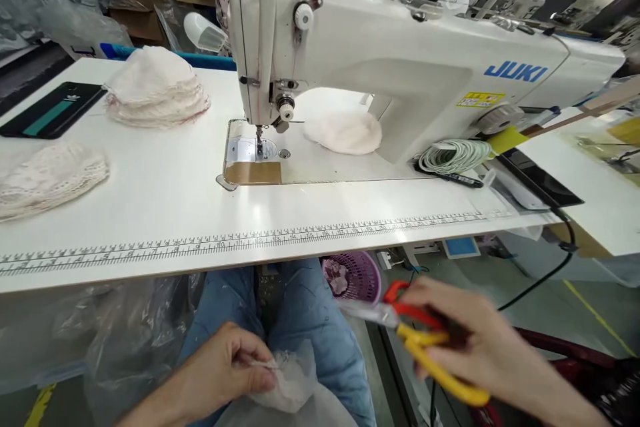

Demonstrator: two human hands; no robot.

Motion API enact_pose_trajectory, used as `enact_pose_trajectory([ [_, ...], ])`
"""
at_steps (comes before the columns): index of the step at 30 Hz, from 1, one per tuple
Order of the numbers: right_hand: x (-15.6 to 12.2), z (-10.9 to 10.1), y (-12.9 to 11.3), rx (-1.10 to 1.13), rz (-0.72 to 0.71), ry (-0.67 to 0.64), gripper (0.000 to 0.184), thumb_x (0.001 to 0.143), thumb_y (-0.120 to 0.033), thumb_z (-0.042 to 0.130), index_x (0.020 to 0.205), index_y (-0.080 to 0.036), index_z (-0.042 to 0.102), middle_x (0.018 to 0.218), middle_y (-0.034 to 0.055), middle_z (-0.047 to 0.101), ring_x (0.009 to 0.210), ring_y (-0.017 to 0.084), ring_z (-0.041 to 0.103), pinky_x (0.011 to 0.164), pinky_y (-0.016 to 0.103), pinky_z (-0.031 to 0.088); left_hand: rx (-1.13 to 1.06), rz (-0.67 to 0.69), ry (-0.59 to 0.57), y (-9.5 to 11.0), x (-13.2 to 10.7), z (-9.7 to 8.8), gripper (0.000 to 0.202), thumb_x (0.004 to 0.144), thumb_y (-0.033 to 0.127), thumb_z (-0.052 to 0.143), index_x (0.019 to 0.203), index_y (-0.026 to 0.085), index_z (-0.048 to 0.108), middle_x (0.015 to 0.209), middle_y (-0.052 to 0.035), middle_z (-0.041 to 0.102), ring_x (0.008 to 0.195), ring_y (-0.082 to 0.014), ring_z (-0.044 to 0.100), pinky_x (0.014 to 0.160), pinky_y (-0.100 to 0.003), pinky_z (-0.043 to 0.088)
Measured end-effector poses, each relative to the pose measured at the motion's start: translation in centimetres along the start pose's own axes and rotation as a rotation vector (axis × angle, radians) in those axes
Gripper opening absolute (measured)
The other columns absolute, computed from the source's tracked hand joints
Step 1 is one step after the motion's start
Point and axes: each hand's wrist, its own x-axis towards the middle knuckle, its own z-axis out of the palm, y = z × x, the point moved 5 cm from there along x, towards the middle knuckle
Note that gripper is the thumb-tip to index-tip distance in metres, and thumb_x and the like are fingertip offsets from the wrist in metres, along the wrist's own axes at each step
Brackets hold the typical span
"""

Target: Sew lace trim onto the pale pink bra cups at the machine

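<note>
Over my lap, my left hand (235, 363) pinches the edge of a small white fabric piece (287, 383). Sheer whitish material spreads below it across my legs. My right hand (460, 333) grips scissors (415, 330) with one red and one yellow handle, to the right of my knees. Their blades point left towards the fabric but stay apart from it, and they are slightly blurred. Above my hands, the white sewing machine (360, 40) stands on the table (165, 213). A cream oval fabric piece (345, 132) lies under its arm.
Two stacks of white fabric pieces, one rear (155, 87) and one front (47, 177), lie at the table's left beside a dark phone-like box (53, 109). A coil of pale cord (453, 157) rests at right. Below the table edge stands a purple basket (367, 277). A black cable (545, 277) hangs at right.
</note>
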Motion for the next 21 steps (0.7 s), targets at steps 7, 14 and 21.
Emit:
enact_pose_trajectory([
  [7, 0.3, 6.8, -3.5, 0.110, 0.009, -0.524, 0.046, 0.061, -0.017, 0.067, 0.107, -0.021, 0.062, 0.115, 0.0083, 0.059, 0.107, 0.026, 0.054, 0.089, 0.028, 0.043, 0.000, 0.047, -0.079, 0.6, -0.7, 0.5, 0.022, 0.067, 0.036, 0.068, 0.072, 0.017, 0.077, 0.063, -0.0011, 0.069, 0.058, -0.0133, 0.053, 0.055, -0.019, 0.038],
  [14, 0.7, 7.5, -3.6, 0.169, -0.040, -0.552, 0.040, 0.063, -0.013, 0.067, 0.102, -0.022, 0.062, 0.100, 0.0013, 0.062, 0.094, 0.019, 0.057, 0.083, 0.024, 0.039, 0.040, 0.016, -0.009, 0.2, -1.0, 0.4, 0.023, 0.064, 0.038, 0.068, 0.071, 0.018, 0.078, 0.065, -0.0015, 0.068, 0.063, -0.0157, 0.055, 0.057, -0.019, 0.039],
  [21, 1.0, 7.8, -3.9, 0.145, -0.044, -0.587, 0.033, 0.065, -0.014, 0.068, 0.097, -0.019, 0.062, 0.092, 0.0016, 0.061, 0.085, 0.018, 0.056, 0.076, 0.025, 0.037, 0.047, 0.036, -0.041, 0.5, -0.8, 0.6, 0.023, 0.066, 0.038, 0.067, 0.069, 0.018, 0.077, 0.058, -0.0004, 0.066, 0.057, -0.0143, 0.051, 0.053, -0.019, 0.037],
])
